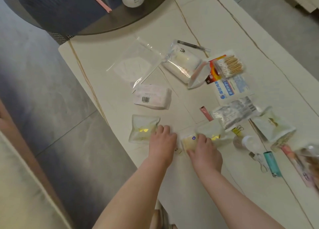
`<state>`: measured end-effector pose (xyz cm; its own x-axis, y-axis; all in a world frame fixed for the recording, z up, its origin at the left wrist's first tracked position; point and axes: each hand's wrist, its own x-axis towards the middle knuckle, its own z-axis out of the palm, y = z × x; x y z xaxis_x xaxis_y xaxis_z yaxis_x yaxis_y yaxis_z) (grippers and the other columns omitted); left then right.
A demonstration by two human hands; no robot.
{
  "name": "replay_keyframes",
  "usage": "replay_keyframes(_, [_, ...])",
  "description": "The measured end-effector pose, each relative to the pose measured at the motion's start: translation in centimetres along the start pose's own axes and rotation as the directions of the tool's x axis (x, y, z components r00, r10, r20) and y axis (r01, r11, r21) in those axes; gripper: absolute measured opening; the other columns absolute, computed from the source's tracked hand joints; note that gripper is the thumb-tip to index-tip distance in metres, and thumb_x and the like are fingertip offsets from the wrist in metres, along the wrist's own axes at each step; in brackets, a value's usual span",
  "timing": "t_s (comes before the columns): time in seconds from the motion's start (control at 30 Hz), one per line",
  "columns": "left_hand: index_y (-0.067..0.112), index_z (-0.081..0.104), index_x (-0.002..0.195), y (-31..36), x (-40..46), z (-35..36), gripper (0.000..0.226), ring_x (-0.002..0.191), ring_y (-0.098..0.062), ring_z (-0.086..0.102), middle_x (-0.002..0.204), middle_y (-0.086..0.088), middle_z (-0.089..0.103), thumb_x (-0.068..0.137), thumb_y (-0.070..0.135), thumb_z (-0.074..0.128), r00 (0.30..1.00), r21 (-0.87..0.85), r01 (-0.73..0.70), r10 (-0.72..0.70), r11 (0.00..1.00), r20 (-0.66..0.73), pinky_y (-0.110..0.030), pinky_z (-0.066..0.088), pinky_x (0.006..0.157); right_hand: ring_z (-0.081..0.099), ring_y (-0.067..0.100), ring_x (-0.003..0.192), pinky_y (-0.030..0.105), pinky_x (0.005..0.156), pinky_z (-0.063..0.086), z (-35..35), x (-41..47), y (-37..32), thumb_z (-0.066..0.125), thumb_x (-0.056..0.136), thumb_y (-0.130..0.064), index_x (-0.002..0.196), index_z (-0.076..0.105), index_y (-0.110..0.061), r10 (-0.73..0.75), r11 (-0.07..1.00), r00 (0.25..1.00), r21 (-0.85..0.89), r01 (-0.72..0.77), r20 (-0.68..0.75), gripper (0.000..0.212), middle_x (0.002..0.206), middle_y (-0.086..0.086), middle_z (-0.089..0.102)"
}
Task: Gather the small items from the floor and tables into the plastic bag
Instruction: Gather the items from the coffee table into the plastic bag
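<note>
Both hands [162, 139] on pkts [187, 143], table [172, 185].

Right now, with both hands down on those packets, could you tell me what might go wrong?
1. The left hand touches the pouch lying near the table edge; a nudge might slide it off.
2. The right hand covers a yellow packet overlapping another pouch; lifting one may drag the other.
3. No open bag shows nearby.
</note>
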<state>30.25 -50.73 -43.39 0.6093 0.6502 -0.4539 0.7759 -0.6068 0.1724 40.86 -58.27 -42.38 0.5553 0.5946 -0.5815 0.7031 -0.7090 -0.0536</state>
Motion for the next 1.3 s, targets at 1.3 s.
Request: replay_keyframes(1.3, [0.007,0.042,0.116,-8.7,0.3,-3.0,0.02,0.103,-0.035,0.056,0.111,-0.016,0.059,0.099,0.016,0.034,0.765,-0.592,0.619,-0.565,0.516,0.308,-0.036,0.04,0.075,0.056,0.023,0.089,0.025,0.071,0.035,-0.8,0.4,-11.0,0.058,0.091,-0.02,0.096,0.056,-0.014,-0.061,0.632,0.968,0.76,-0.152,0.245,0.009,0.094,0.005,0.062])
